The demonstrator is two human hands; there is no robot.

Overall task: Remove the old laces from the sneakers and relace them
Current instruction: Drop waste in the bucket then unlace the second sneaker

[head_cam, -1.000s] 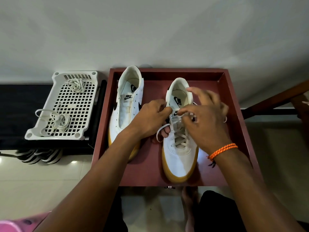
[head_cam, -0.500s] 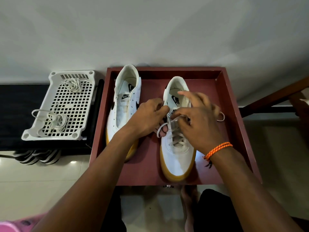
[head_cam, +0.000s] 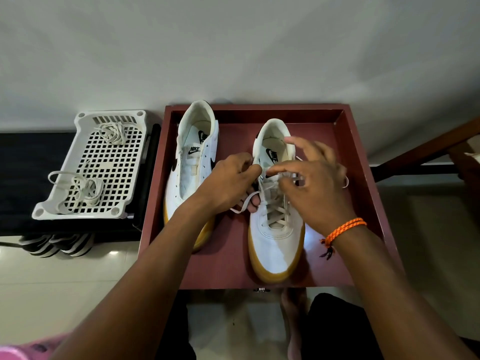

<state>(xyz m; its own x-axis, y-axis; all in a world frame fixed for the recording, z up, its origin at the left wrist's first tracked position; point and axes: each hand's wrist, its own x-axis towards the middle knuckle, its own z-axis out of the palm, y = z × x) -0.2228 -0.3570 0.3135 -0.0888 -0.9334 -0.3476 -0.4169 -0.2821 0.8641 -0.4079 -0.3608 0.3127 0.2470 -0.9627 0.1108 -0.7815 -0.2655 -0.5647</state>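
Two white sneakers with tan soles stand in a dark red tray (head_cam: 363, 162). The left sneaker (head_cam: 193, 162) has no lace in it. The right sneaker (head_cam: 275, 240) carries a pale lace (head_cam: 275, 213) crossed through its lower eyelets. My left hand (head_cam: 228, 183) pinches the lace's left end at the sneaker's upper eyelets, and a loop of lace hangs below its fingers. My right hand (head_cam: 314, 185) hovers over the tongue, thumb and forefinger pinching the lace's other end, the other fingers spread.
A white perforated basket (head_cam: 52, 203) stands left of the tray on a black surface and holds two loose bundles of laces (head_cam: 85, 190). Striped sandals (head_cam: 52, 245) lie under it. A wooden rail (head_cam: 415, 149) runs at the right. My bare foot (head_cam: 293, 307) shows below the tray.
My right hand has shifted slightly right and opened its outer fingers while working the lace at the upper eyelets. My left hand keeps its grip in nearly the same place.
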